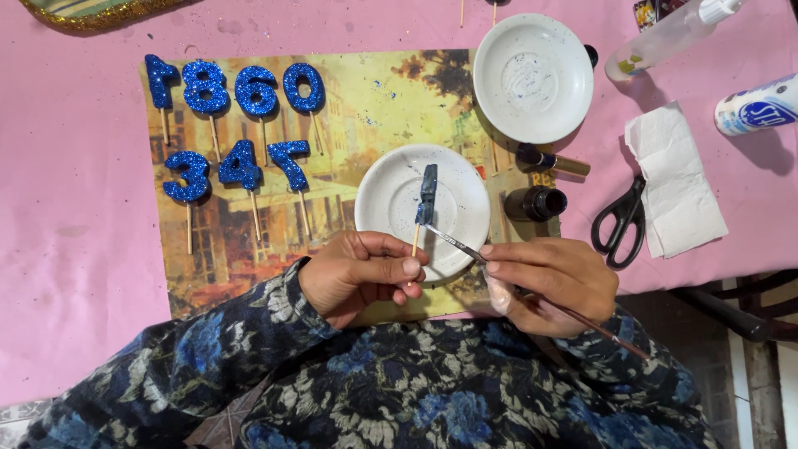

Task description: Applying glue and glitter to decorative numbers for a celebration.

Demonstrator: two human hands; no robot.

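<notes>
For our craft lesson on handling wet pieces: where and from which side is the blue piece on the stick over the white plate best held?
Take the blue piece on its stick by the bare wooden stick below it, from the left, as the left hand does. The glittered top is being brushed by the paintbrush in the right hand, so the grip belongs low on the stick.

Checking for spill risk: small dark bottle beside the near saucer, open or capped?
Open. The small dark bottle stands upright with a bare round mouth and no cap on it.
</notes>
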